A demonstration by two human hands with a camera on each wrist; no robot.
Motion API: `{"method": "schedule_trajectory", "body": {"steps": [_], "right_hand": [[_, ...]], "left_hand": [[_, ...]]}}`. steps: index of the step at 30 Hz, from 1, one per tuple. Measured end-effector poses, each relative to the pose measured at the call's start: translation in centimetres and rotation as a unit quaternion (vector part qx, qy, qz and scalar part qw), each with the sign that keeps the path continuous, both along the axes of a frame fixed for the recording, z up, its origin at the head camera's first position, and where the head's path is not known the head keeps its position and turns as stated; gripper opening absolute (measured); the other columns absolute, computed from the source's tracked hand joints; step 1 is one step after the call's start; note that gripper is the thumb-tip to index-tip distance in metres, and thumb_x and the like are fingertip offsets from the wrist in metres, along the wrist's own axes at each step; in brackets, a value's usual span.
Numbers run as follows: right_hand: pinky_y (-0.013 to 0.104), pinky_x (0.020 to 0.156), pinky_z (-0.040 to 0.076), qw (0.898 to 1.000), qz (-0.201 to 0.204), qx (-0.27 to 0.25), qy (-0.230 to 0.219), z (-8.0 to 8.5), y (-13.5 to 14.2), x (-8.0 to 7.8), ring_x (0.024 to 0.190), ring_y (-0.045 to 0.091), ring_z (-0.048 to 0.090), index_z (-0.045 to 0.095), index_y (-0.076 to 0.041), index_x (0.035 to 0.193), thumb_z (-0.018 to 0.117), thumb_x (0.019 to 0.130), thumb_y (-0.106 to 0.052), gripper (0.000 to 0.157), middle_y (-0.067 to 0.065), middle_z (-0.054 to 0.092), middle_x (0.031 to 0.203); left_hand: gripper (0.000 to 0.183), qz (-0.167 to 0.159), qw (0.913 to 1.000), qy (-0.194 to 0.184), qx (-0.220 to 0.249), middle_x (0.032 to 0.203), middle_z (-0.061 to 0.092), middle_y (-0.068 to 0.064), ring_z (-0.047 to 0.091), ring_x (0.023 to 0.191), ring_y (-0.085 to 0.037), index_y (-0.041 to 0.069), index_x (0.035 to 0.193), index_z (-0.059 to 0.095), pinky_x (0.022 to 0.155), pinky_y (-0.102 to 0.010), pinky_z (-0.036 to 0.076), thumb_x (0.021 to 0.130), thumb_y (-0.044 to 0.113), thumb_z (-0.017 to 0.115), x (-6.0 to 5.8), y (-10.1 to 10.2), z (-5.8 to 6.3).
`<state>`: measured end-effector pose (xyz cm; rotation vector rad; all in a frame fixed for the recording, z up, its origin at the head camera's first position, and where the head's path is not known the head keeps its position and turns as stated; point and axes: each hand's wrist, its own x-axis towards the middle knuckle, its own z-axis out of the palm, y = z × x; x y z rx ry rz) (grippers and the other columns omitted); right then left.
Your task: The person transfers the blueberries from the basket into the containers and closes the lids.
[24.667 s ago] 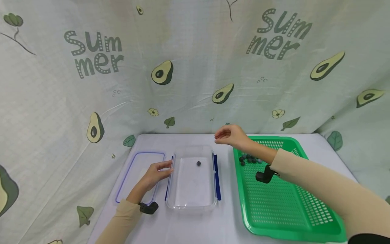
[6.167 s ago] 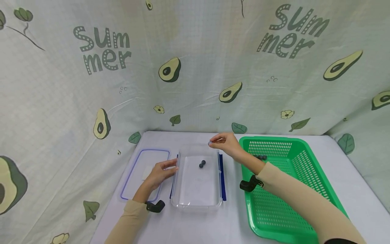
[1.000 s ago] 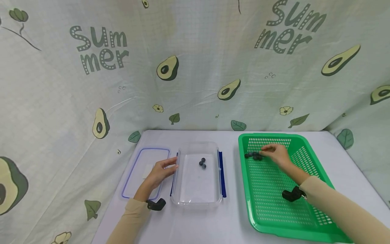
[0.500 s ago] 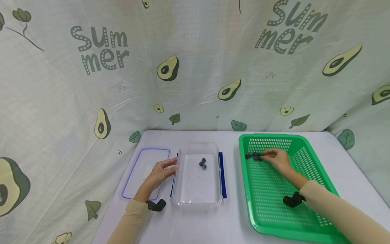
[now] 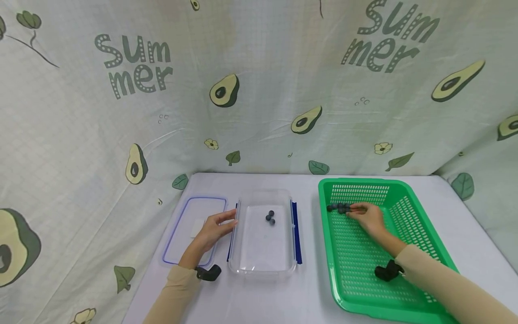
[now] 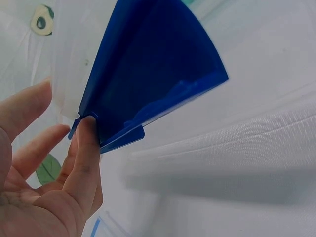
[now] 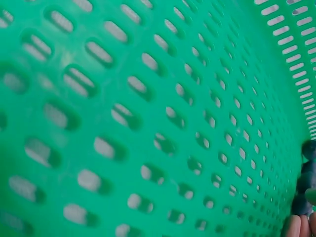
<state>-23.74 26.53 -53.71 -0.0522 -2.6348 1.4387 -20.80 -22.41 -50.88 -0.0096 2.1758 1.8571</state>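
My left hand (image 5: 212, 231) rests its fingers against the left wall of a clear plastic container (image 5: 263, 265). In the left wrist view, its fingertips touch the container's blue side clip (image 6: 153, 64), the thumb standing apart. Three blueberries (image 5: 269, 217) lie together inside the container. My right hand (image 5: 369, 219) reaches into a green basket (image 5: 333, 279) and pinches a blueberry (image 5: 346, 209) between thumb and fingers, beside several others (image 5: 334, 206) at the basket's far left. Only its fingertips (image 7: 294, 227) show in the right wrist view, by the dark blueberries (image 7: 302, 201).
A clear lid (image 5: 184, 234) with a blue seal lies flat left of the container, partly behind the left hand. The container's other blue clip (image 5: 297, 234) hangs out on its right side. A printed cloth (image 5: 259, 90) hangs behind the white table (image 5: 307, 297).
The container has gone from one blueberry to two, then three. My right hand moved from above the container back into the basket and lowered slightly at the blueberries. The left hand stays put.
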Motion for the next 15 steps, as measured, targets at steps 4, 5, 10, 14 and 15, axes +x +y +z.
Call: {"method": "schedule_trajectory", "body": {"steps": [4, 5, 10, 14, 15], "right_hand": [[0.012, 0.060, 0.051, 1.000, -0.015, -0.007, 0.009, -0.3, -0.2, 0.0, 0.070, -0.003, 0.060, 0.067, 0.014, 0.107, 0.079, 0.083, 0.000, 0.030, 0.028, 0.070, 0.098], [0.012, 0.060, 0.051, 1.000, -0.017, -0.008, 0.011, -0.4, -0.2, 0.0, 0.069, -0.003, 0.060, 0.067, 0.014, 0.106, 0.078, 0.083, 0.000, 0.029, 0.028, 0.070, 0.098], [0.010, 0.060, 0.051, 0.999, -0.026, -0.007, 0.023, -0.8, -0.4, 0.1, 0.068, -0.007, 0.058, 0.067, 0.014, 0.105, 0.079, 0.083, -0.001, 0.029, 0.027, 0.070, 0.095], [0.010, 0.060, 0.051, 0.999, -0.031, -0.005, 0.033, -1.0, -0.7, 0.2, 0.067, -0.005, 0.058, 0.068, 0.014, 0.104, 0.079, 0.083, 0.000, 0.028, 0.026, 0.070, 0.093], [0.010, 0.059, 0.051, 0.999, -0.033, -0.005, 0.037, -1.1, -0.8, 0.3, 0.067, -0.004, 0.058, 0.068, 0.014, 0.103, 0.080, 0.082, 0.000, 0.028, 0.027, 0.070, 0.092]], "left_hand": [[0.055, -0.002, 1.0000, 0.002, -0.004, 0.144, 0.049, -0.022, 0.049, 0.131, -0.032, 0.001, 0.144, 0.051, 0.100, -0.031, 0.050, 0.094, 0.011, 0.071, 0.0, 0.0, 0.0], [0.055, -0.002, 1.0000, 0.003, -0.003, 0.144, 0.050, -0.022, 0.049, 0.131, -0.032, 0.001, 0.144, 0.051, 0.100, -0.031, 0.050, 0.094, 0.011, 0.071, 0.0, 0.0, 0.0], [0.055, -0.004, 1.0000, 0.003, 0.000, 0.145, 0.049, -0.022, 0.050, 0.130, -0.032, 0.000, 0.144, 0.051, 0.100, -0.032, 0.050, 0.094, 0.011, 0.071, 0.0, 0.0, 0.0], [0.056, -0.006, 1.0000, 0.004, 0.002, 0.144, 0.049, -0.023, 0.050, 0.130, -0.031, 0.000, 0.144, 0.051, 0.099, -0.031, 0.050, 0.093, 0.012, 0.072, 0.1, 0.0, 0.1], [0.056, -0.006, 1.0000, 0.004, 0.003, 0.144, 0.049, -0.023, 0.050, 0.130, -0.032, 0.000, 0.144, 0.051, 0.099, -0.030, 0.051, 0.093, 0.012, 0.072, 0.1, 0.0, 0.1]]}}
